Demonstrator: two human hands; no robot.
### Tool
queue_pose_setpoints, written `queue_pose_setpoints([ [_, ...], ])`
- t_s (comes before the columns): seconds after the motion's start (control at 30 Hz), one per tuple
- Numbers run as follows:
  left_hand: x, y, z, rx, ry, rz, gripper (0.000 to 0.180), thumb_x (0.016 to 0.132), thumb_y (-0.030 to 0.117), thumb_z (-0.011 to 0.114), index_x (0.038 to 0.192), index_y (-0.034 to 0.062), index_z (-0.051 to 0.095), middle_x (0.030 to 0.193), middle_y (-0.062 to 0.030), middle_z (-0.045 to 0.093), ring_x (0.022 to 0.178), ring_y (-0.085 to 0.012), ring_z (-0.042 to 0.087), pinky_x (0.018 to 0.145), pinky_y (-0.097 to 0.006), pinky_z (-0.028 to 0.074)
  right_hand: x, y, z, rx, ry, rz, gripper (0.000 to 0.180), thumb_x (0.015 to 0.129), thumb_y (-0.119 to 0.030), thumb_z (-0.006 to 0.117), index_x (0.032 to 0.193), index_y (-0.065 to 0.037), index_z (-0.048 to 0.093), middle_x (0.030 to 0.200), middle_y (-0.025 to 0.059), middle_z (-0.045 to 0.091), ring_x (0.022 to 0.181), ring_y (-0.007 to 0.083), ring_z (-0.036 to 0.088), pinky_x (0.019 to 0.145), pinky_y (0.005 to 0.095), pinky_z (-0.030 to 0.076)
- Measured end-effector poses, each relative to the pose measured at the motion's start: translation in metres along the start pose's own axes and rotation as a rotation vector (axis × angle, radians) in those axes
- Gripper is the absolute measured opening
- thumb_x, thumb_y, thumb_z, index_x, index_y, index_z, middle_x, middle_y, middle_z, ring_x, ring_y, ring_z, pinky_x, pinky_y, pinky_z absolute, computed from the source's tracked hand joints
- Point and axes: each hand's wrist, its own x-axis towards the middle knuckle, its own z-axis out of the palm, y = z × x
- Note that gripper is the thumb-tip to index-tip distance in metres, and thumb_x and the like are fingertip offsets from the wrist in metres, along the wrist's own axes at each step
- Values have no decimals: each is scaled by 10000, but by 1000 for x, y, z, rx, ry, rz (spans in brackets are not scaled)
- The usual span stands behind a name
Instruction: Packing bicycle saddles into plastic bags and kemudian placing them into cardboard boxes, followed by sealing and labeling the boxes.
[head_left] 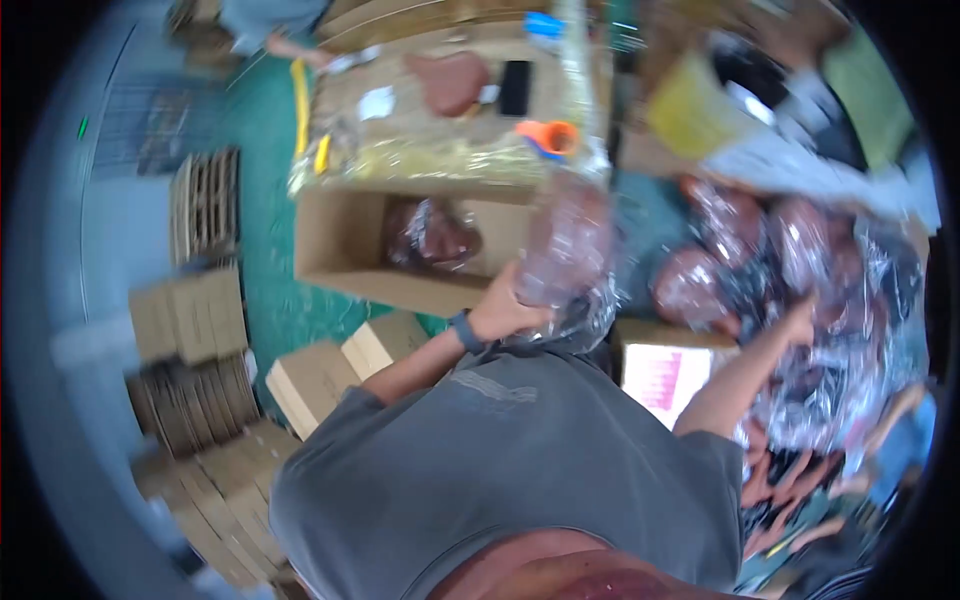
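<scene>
My left hand (505,310), with a dark band on its wrist, is closed on a clear plastic bag (568,245) holding a rounded reddish-brown item whose kind I cannot make out. This bag is over the right end of an open cardboard box (335,245). Inside the box lies another bagged reddish-brown item (432,236). My right hand (798,325) reaches out to the right, at a pile of similar bagged items (815,240); its fingers are blurred and partly hidden, so its grip does not show.
Beyond the box is a worktable (420,70) with a reddish-brown piece (450,82), a black phone (515,88) and an orange tape dispenser (552,138). Folded cartons (190,310) are stacked at left. Another person's arm (300,50) shows at the far left.
</scene>
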Motion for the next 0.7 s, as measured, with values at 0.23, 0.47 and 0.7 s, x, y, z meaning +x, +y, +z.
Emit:
queue_pose_setpoints([
  [0.23, -28, -81, -126, 173, 43, 171, 926, 704, 284, 988, 1449, -30, 536, 1305, -159, 699, 1191, -254, 699, 1044, -394, 571, -78, -46, -49, 677, -732, 219, 680, 999, -279, 835, 1597, -100, 566, 938, 70, 731, 975, 214, 707, 863, 379, 599],
  [0.47, 79, -239, -266, 66, -296, -201, 904, 698, 301, 949, 1415, -82, 551, 1226, -204, 757, 1062, -260, 752, 898, -394, 629, -523, -161, -119, 132, -980, 698, 943, 981, -281, 834, 1746, -84, 319, 1666, 137, 490, 1442, 275, 537, 1260, 441, 402],
  [0.7, 225, -484, -285, 260, 155, -563, 883, 760, 334, 936, 1486, -2, 562, 1462, -278, 671, 1267, -384, 708, 1034, -455, 600, -676, -150, 149, -1132, -1743, -338, 302, 941, -149, 793, 1174, 22, 704, 1069, 286, 761, 1009, 454, 752, 879, 501, 585],
])
